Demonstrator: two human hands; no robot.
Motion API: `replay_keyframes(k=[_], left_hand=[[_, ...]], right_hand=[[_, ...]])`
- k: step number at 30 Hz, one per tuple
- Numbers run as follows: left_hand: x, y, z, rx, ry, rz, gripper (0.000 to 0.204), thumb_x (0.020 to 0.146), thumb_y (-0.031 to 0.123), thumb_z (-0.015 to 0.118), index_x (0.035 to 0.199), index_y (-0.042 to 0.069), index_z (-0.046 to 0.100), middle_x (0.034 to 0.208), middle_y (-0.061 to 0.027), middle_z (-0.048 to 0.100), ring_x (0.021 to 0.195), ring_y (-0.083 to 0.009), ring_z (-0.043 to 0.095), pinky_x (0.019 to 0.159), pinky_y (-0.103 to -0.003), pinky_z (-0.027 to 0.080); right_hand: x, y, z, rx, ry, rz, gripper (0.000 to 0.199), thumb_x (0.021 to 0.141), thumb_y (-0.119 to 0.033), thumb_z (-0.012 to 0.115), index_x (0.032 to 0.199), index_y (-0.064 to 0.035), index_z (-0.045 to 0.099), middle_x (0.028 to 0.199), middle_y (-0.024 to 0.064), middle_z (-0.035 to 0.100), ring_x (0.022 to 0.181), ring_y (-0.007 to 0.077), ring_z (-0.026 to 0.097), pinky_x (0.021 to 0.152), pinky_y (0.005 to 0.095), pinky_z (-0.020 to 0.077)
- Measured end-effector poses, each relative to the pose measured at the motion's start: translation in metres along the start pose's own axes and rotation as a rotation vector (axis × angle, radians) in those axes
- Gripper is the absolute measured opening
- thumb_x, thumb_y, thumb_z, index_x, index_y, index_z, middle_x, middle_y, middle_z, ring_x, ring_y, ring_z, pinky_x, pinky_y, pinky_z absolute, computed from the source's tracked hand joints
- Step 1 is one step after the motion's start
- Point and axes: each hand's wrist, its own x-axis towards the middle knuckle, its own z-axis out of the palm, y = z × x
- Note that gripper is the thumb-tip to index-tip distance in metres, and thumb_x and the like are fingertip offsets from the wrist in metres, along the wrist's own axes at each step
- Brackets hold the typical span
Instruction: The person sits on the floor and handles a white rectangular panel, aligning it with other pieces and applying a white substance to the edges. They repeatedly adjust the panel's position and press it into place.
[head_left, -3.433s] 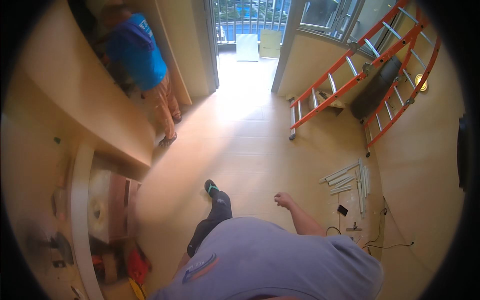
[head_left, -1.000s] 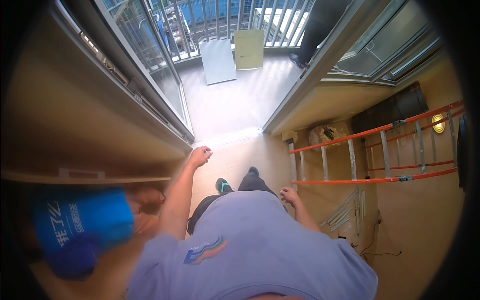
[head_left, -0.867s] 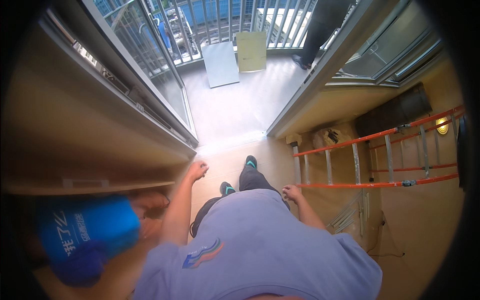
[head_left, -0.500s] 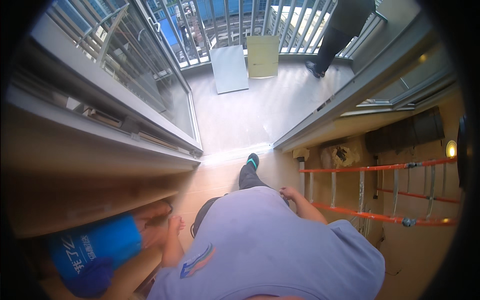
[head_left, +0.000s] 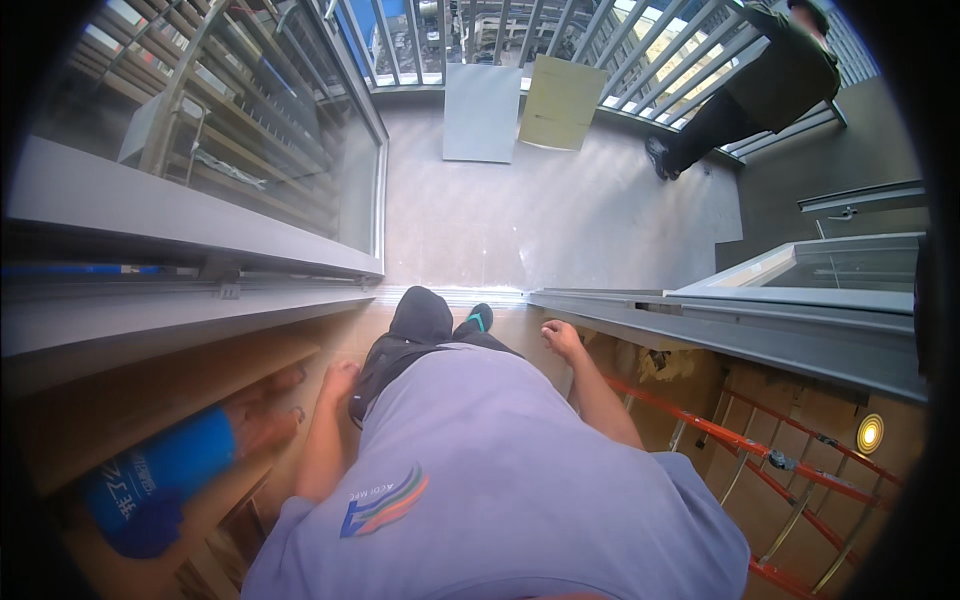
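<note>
Both my arms hang at my sides as I stand just inside a balcony doorway. My left hand (head_left: 341, 380) is loosely closed beside my dark trousers (head_left: 420, 316), with nothing seen in it. Over on the other side, my right hand (head_left: 563, 338) hangs apart from my body, fingers curled and nothing visible in them. It is nearest to the grey door frame (head_left: 640, 325). One foot in a dark sandal with a green strap (head_left: 481, 317) is close to the threshold (head_left: 450, 296).
On the balcony, a white panel (head_left: 481, 113) and a yellowish panel (head_left: 563, 102) lean against the railing (head_left: 640, 50). A person in dark clothes (head_left: 775, 85) stands at its right. Another person in a blue shirt (head_left: 170, 460) is at my left. An orange ladder (head_left: 740, 440) stands at right.
I have moved closer to the doorway and my view has turned. My right hand has come away from my hip, and a knee now shows forward. The person on the balcony shows more fully.
</note>
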Motion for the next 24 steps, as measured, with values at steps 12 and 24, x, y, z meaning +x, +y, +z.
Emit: replay_keyframes(k=[12,24], left_hand=[[0.205,0.167,-0.005,0.416,-0.309,-0.232,0.020,0.088,0.017,0.065,0.086,-0.002,0.072,0.071,-0.0133,0.068,0.065,-0.0219,0.070,0.054,-0.042,0.058],[0.450,0.549,0.033,0.326,-0.308,0.285,0.026,0.093,0.021,0.063,0.109,0.001,0.066,0.082,-0.0097,0.068,0.063,-0.0183,0.065,0.054,-0.031,0.050]], right_hand=[[-0.012,0.019,0.002,0.206,0.216,0.242,0.022,0.088,-0.017,0.064,0.101,-0.0026,0.073,0.085,0.0078,0.071,0.066,0.0154,0.064,0.063,0.0316,0.0532],[0.136,-0.075,0.020,0.394,0.397,0.148,0.031,0.087,-0.023,0.068,0.111,-0.0042,0.074,0.101,0.0121,0.074,0.092,0.0217,0.069,0.080,0.0362,0.0536]])
